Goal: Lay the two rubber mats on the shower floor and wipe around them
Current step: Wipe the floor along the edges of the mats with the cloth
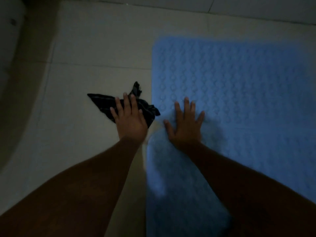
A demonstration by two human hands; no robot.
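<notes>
A blue rubber mat (239, 93) with a raised bubble pattern lies flat on the pale tiled floor, filling the right half of the view. My right hand (185, 124) rests palm down on its left part, fingers spread. A second blue mat (171, 185) seems to lie nearer me, partly under my right arm; the seam between them is blurred. My left hand (130, 117) presses flat on a dark striped cloth (102, 102) on the floor just left of the mat's edge.
Pale floor tiles (95, 48) stretch left and beyond the mat. A rounded white fixture (10, 48) stands at the far left with a shadow beside it. A wall base (188, 4) runs along the top.
</notes>
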